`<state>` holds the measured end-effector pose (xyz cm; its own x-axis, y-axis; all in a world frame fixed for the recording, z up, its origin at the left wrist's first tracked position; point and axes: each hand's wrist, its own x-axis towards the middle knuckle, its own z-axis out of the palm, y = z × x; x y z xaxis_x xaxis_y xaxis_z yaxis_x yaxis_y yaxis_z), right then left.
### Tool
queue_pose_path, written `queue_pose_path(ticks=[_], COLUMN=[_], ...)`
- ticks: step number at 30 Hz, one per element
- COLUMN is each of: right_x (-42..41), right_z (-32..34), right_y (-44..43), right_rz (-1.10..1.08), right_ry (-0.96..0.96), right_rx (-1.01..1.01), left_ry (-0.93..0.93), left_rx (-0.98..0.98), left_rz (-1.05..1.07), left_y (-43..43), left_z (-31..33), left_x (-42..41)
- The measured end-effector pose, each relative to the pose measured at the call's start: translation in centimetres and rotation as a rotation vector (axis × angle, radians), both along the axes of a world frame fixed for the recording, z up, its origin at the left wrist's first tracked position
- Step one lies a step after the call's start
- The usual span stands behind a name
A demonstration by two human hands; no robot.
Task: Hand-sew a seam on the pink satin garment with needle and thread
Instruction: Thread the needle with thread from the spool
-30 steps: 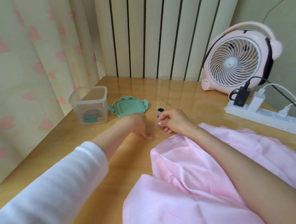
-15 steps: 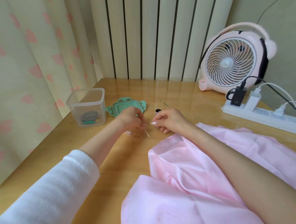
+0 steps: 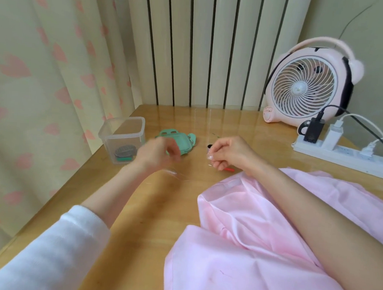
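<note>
Left hand (image 3: 157,154) has come up off the table (image 3: 136,220) since a sec ago. Back then it was pressed flat-ish on the wood, now it's lifted in front of the green lid (image 3: 183,142) and motion-blurred. Its fingers look curled w/ the thumb tucked toward them, but tbh I can't tell if they're pinching anything. Something thin and clear glints (image 3: 173,173) just below that wrist, no idea what.

Right hand (image 3: 229,150) is pretty much where it was, forearm lying across the pink satin garment (image 3: 258,249). Fingers are curled in, thumb and forefinger tips (image 3: 210,156) meeting. A small red-ended stick (image 3: 229,169) pokes out under the curled fingers; can't tell if it's gripped or just lying on the wood. Needle/thread too fine to make out. A small dark spool (image 3: 209,146) stands right behind those fingertips.

The garment is bunched up on the near side of both hands, covering most of the table below the right arm.

Any print on the power strip (image 3: 346,157) is too small to read.

The clear tub (image 3: 110,140) sits open just beyond the left fingers on the outer side, w/ a dark round thing (image 3: 124,151) and a green bit (image 3: 123,159) at the bottom.
</note>
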<state>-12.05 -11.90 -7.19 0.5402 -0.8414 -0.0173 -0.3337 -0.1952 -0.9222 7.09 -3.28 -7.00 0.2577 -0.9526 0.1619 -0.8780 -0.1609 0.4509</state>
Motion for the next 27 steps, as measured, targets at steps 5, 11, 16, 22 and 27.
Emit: queue_pose_path(ticks=[5, 11, 16, 22, 27], right_x=[0.3, 0.0, -0.2, -0.2, -0.8], right_z=[-1.2, -2.0, -1.1, 0.8, 2.9], right_y=[0.6, 0.6, 1.2, 2.4, 3.0], right_rz=[-0.006, -0.006, 0.025, 0.129, 0.277], right_ry=[-0.038, -0.108, -0.197, -0.277, -0.377], right_rx=[-0.001, 0.027, 0.046, 0.066, 0.115], left_ry=[-0.064, -0.069, 0.659, 0.809, 0.829], left_rx=[0.133, 0.124, -0.12, -0.301, -0.36], left_rz=[-0.015, -0.012, -0.045, -0.167, -0.219], left_y=[-0.8, -1.4, 0.3, 1.2, 1.9], left_z=[-2.5, -3.1, -0.2, 3.1, 4.2], left_x=[-1.5, -1.7, -1.4, -1.3, -2.4])
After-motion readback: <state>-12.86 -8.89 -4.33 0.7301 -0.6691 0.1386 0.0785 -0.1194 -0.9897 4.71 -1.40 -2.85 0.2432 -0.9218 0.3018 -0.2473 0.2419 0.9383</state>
